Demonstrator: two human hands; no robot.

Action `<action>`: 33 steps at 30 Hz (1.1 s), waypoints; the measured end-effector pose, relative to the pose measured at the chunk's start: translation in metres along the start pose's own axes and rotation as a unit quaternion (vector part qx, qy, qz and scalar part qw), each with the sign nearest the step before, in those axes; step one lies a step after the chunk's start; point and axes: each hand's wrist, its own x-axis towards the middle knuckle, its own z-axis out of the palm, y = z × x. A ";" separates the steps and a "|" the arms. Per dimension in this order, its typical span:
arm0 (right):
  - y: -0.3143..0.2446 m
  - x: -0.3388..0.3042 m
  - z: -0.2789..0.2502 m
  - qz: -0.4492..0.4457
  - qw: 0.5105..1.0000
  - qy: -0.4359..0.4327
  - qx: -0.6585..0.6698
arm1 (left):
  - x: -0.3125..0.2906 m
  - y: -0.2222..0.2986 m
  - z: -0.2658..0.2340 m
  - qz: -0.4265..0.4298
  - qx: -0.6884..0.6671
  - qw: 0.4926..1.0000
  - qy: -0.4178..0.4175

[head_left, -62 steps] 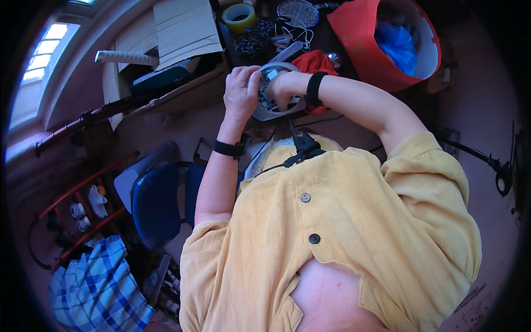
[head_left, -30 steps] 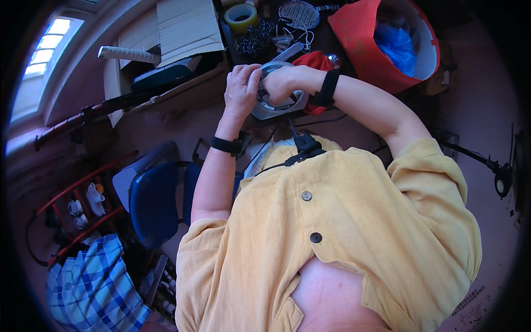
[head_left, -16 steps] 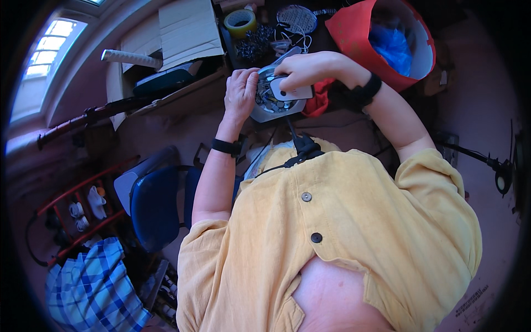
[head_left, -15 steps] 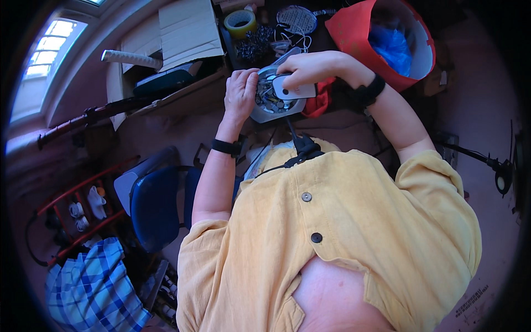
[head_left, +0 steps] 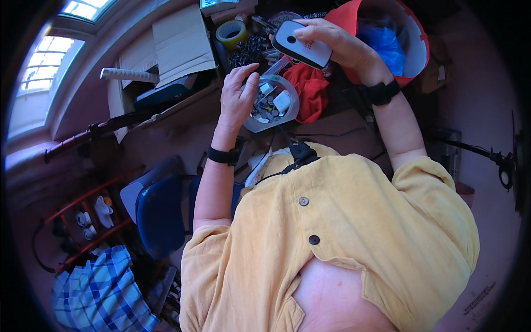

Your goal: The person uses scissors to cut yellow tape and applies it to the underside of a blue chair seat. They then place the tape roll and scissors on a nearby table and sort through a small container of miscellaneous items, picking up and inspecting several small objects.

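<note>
My right hand is closed round a flat white device with rounded corners, a black edge and a black dot on its face. It is held up past the far right side of a clear plastic tub. Something dark and thin shows beyond its far left end; I cannot make out whether it is attached. Inside the tub lie many coins and small white blocks. At the tub's left side my left hand has its fingers stretched and thumb apart, gripping nothing. Whether it touches the rim is unclear.
A crumpled red cloth lies right of the tub. Beyond are a yellow tape roll and dark tinsel. An open cardboard box stands left, a red bag with blue plastic right. A blue chair stands nearer left.
My right hand has lifted the white device out from over the tub, away and to the right. My left hand's fingers have loosened from the rim. More of the tub and red cloth shows.
</note>
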 end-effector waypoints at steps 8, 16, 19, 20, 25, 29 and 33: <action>0.044 0.021 0.008 0.159 0.964 0.051 0.206 | -0.006 -0.005 0.010 -0.078 0.076 0.994 -0.024; 0.137 0.029 0.050 0.336 0.933 0.104 0.069 | -0.019 -0.015 0.023 -0.043 0.133 0.990 0.028; 0.160 0.023 0.070 0.236 0.967 -0.002 -0.095 | -0.018 -0.013 0.022 -0.048 0.135 0.989 0.028; 0.165 0.020 0.076 0.230 0.958 -0.030 -0.169 | -0.018 -0.012 0.022 -0.048 0.135 0.989 0.029; 0.175 0.002 0.089 0.257 0.931 -0.069 -0.251 | -0.017 -0.011 0.023 -0.041 0.141 0.988 0.039; 0.171 -0.003 0.086 0.209 0.951 -0.023 -0.227 | -0.017 -0.011 0.024 -0.046 0.134 0.989 0.047; 0.162 -0.004 0.073 0.272 0.953 0.122 -0.061 | -0.017 -0.011 0.025 -0.057 0.128 0.989 0.042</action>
